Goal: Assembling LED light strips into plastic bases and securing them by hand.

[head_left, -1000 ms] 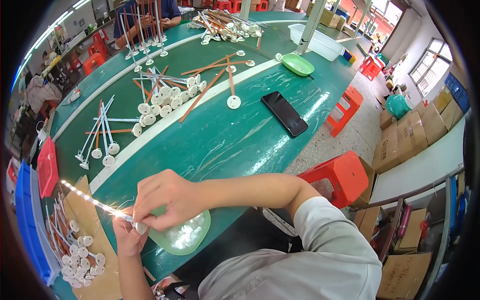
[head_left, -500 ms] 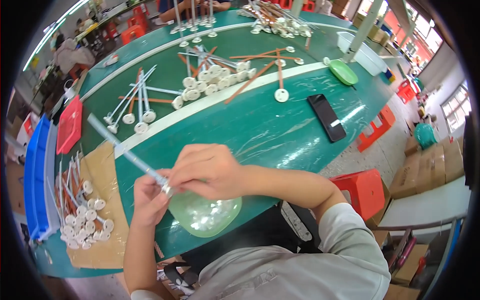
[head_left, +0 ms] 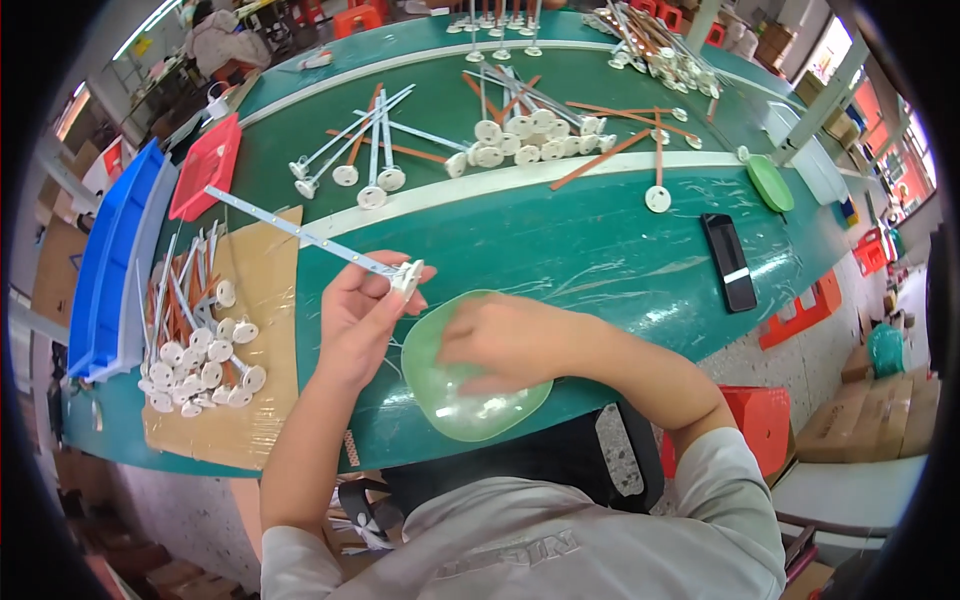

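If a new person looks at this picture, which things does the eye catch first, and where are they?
First come the two hands at the near edge of the green table: the left hand holds a long thin strip with a white cap at its end, and the right hand reaches into a pale green dish. Next is the heap of white-capped rods on cardboard at the left, beside a blue tray.

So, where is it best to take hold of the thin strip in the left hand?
Probably by the white end piece of the strip, where the left hand pinches it from below. The long strip sticks out unsupported, up and left over the table.
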Available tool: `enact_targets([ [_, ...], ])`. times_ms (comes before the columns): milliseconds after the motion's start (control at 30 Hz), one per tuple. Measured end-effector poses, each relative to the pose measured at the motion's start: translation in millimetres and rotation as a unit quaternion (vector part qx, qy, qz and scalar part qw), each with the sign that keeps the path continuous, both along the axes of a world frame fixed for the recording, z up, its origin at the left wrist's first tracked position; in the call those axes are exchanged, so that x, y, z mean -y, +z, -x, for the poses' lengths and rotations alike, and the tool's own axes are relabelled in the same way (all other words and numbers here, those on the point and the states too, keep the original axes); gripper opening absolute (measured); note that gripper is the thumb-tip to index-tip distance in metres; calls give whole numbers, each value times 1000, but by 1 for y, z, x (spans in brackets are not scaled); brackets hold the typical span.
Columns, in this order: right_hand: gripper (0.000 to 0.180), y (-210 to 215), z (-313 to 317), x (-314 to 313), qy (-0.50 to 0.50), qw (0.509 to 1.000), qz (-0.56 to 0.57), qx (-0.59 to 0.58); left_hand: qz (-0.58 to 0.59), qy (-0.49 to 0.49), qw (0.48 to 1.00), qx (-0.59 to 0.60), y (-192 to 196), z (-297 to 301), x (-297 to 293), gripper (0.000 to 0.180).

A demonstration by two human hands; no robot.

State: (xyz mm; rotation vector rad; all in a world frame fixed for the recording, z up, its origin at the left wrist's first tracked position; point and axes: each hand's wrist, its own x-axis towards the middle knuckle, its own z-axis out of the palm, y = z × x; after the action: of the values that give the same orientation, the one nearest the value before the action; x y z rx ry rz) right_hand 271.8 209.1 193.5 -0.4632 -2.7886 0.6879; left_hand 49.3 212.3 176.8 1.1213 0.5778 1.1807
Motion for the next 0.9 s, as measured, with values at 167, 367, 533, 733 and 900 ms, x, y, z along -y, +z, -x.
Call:
enact_targets([
  [167,38,-7,-2,-17,-85,990,-104,-33,-6,27,999,-21,0,3,0,43],
  [367,32,1,-11,-14,-28,998,55,0,-30,9,998,-51,1,-5,7,42],
  [533,10,8,-9,-17,-35,988,146,34,-61,-19,996,-55,-1,-4,11,45],
  [733,16,7,-14,-25,-65,987,94,-112,-66,-22,997,-29,-1,-4,3,40],
  [900,13,15,-9,-23,-183,932,302,-79,-102,-24,994,-29,-3,-1,-3,39],
])
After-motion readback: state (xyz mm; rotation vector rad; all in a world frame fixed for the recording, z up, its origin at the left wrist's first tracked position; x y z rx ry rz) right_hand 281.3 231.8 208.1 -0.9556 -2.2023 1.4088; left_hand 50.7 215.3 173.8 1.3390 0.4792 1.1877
